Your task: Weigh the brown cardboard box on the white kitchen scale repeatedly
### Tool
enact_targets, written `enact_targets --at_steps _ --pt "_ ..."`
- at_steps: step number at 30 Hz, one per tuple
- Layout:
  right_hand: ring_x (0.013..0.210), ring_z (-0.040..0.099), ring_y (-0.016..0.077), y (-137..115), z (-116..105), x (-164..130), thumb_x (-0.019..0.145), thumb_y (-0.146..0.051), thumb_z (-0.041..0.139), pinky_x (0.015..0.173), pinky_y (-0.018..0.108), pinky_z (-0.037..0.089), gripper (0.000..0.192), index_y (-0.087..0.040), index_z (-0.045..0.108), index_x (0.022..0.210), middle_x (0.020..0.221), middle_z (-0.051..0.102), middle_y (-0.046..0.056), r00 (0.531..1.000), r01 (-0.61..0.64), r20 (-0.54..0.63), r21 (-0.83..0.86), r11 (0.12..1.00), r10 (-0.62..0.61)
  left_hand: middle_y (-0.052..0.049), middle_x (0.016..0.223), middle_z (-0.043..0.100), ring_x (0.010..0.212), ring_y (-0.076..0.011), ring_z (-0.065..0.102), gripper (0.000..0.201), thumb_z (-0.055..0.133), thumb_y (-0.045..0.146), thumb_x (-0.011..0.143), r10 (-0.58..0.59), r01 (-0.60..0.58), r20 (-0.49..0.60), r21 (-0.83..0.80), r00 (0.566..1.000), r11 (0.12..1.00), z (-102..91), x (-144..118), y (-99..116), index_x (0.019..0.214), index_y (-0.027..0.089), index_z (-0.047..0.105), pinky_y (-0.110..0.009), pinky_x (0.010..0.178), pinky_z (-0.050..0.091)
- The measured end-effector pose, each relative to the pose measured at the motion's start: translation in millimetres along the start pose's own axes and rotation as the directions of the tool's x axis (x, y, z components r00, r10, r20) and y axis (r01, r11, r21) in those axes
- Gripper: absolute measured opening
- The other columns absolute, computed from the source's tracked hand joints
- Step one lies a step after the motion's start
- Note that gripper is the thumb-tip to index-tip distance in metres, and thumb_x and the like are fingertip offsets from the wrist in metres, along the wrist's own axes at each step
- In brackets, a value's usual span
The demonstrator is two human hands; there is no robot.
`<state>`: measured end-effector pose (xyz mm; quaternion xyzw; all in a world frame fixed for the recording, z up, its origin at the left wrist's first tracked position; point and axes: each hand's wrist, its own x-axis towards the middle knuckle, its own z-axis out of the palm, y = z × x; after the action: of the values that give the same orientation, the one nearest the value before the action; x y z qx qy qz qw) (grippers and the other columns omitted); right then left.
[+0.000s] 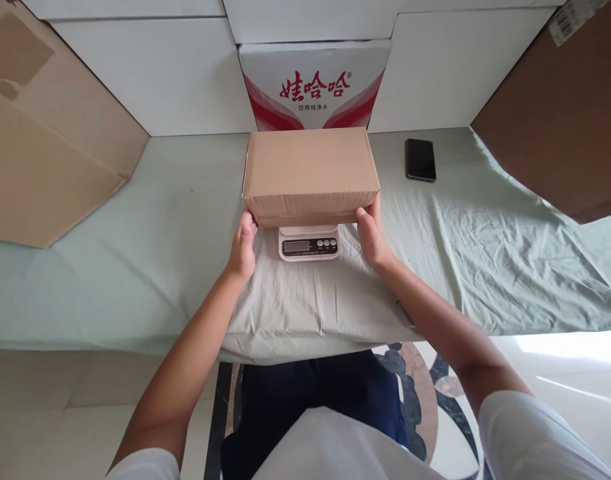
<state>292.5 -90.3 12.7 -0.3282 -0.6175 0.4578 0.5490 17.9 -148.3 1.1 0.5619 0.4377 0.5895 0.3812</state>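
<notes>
The person is holding a plain cardboard box (309, 172) by its two short ends, right over a small white kitchen scale (308, 243) that is sitting on the green-sheeted worktop (135, 267). The left hand (243, 247) is pressing against the box's near left corner and the right hand (370, 235) against the near right corner, each wrapped onto the box with the thumbs up along the sides; the fingers themselves are mostly tucked under or behind the cardboard, so I am only seeing the thumbs and the backs of the hands.

The box is covering the scale's platform and leaving only the display strip and buttons showing in front. Whether its full weight is already on the platform, I cannot tell from here.

To do this well, I would say the box wants to be centred on the platform, level, and clear of the sheet on every side, with both hands coming away evenly so it is not tipping.

Behind it a white carton with red lettering (315, 87) is leaning against the wall, and a dark phone (420, 160) is lying well off to the right.
</notes>
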Motion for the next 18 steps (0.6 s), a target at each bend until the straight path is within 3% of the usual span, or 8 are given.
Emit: enact_targets --at_steps 9,18 --pt "0.164 0.032 0.0256 -6.9 4.4 -1.6 0.088 -0.079 0.049 0.141 0.050 0.024 0.084 -0.048 0.025 0.163 0.170 0.043 -0.006 0.999 -0.046 -0.020 -0.049 0.998 0.045 -0.005 0.167 0.049 0.160 -0.0327 0.040 0.084 0.034 0.088 0.089 0.022 -0.022 -0.007 -0.003 1.000 1.000 1.5 -4.5 2.5 0.154 0.038 0.052 -0.048 0.132 0.032" --pt "0.167 0.027 0.0253 -6.4 3.8 -2.3 0.091 -0.071 0.052 0.142 0.050 0.018 0.078 -0.047 0.028 0.161 0.173 0.038 -0.007 1.000 -0.027 -0.013 -0.001 1.000 0.027 -0.005 0.170 0.047 0.161 -0.0330 0.038 0.087 0.034 0.090 0.088 0.018 -0.018 -0.001 0.005 1.000 1.000 1.0 -5.6 3.3 0.156 0.038 0.049 -0.049 0.133 0.031"
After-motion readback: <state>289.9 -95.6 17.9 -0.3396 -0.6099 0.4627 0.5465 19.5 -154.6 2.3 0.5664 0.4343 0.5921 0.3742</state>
